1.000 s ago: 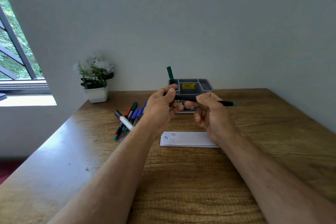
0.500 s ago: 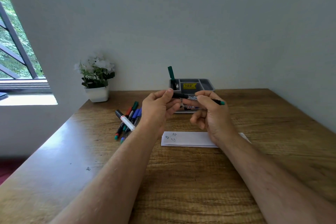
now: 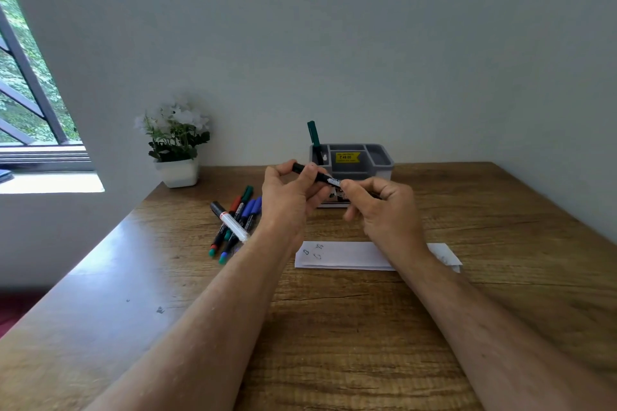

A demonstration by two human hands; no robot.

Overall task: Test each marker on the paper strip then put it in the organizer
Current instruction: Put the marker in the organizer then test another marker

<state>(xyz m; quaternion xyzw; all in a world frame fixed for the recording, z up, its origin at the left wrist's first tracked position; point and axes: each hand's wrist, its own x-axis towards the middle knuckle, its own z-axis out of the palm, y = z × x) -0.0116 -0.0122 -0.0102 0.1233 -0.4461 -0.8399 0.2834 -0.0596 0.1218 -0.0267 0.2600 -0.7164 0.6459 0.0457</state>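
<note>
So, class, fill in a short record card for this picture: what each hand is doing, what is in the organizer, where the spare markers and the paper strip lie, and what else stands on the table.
left hand: grips the black marker near its left end
right hand: pinches the same marker at its other end
organizer: grey, by the wall, one green marker standing in its left compartment
spare markers: loose pile left of the hands
paper strip: flat on the table, a few marks at its left end
potted plant: far left, by the wall
</note>
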